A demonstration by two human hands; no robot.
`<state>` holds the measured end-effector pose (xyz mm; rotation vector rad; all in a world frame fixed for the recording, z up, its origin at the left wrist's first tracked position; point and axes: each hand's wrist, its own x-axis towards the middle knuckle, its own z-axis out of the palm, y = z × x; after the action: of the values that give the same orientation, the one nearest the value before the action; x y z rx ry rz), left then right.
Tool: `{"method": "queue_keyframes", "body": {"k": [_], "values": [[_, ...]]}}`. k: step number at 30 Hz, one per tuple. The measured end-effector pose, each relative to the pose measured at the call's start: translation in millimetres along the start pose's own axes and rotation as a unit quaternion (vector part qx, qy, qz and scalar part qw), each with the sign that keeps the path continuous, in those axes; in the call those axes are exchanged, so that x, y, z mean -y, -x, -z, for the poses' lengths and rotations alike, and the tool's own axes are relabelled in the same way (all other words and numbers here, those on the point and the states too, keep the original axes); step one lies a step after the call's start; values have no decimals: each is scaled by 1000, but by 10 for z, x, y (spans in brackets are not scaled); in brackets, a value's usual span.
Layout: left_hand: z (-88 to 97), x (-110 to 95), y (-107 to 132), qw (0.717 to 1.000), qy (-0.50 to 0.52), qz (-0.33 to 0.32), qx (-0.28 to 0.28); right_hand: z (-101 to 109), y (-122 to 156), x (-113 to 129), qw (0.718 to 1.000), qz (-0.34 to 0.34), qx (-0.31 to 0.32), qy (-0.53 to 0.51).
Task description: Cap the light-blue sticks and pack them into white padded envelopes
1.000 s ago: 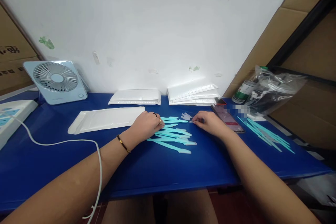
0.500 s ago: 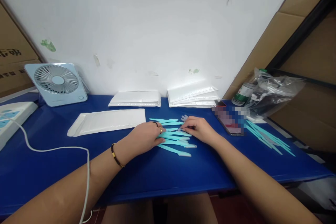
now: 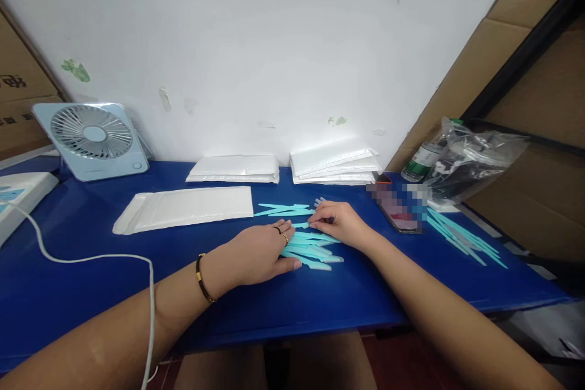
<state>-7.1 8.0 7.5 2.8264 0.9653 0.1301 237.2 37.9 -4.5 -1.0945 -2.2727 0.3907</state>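
Note:
Several thin turquoise plastic sticks (image 3: pixel 315 248) lie in a loose heap in the middle of the blue table (image 3: pixel 91 280). My left hand (image 3: pixel 260 253) rests flat on the heap's left side, fingers stretched out over the sticks, rings on two fingers and a bracelet at the wrist. My right hand (image 3: pixel 340 222) lies on the heap's upper right, fingers curled down onto the sticks. A few small pale caps (image 3: pixel 319 202) sit just beyond its fingertips. Two more turquoise sticks (image 3: pixel 283 209) lie apart behind the heap.
A flat white padded envelope (image 3: pixel 183 209) lies left of the heap; two stacks of white envelopes (image 3: pixel 336 166) stand at the wall. A phone (image 3: pixel 398 210), more turquoise sticks (image 3: pixel 461 237), a bottle and a plastic bag (image 3: pixel 475 161) are right. A desk fan (image 3: pixel 94 140) and white cable (image 3: pixel 91 256) are left.
Both hands have drawn toward me and closer together, pushing the scattered sticks into a tighter heap. My left hand went from the heap's far left edge to lying flat over its near side.

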Motion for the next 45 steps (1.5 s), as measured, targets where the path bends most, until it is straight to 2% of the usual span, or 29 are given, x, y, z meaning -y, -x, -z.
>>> {"method": "queue_keyframes", "body": {"k": [4,8,12,17,21,26,29,35,40,43,45], "values": [[-5,38,-54,999,-16,-3,-30,87,37,-109,993,-28,-68,93],[-39,81,-105,998,-34,-9,-51,156,107,-161,986,-3,-7,166],[-82,47,-123,998,-32,-32,-37,209,170,-144,989,27,41,142],[-80,-11,-107,999,-16,-34,-22,201,109,-248,989,-37,-25,144],[-62,2,-84,1000,9,-21,-10,209,96,-298,984,-17,7,177],[-13,-10,-64,999,32,-11,40,327,226,-240,995,-41,54,78],[2,-22,-58,997,48,-2,56,320,236,-201,997,-39,59,43],[-32,13,-49,994,90,-23,50,178,150,-110,999,-16,51,11],[-37,43,-60,995,85,-39,35,234,124,-95,998,-13,62,10],[-28,81,-89,998,53,-20,-7,307,37,-177,997,-40,20,61],[-31,125,-103,999,28,2,-16,316,-45,-258,991,-60,-5,123]]}}
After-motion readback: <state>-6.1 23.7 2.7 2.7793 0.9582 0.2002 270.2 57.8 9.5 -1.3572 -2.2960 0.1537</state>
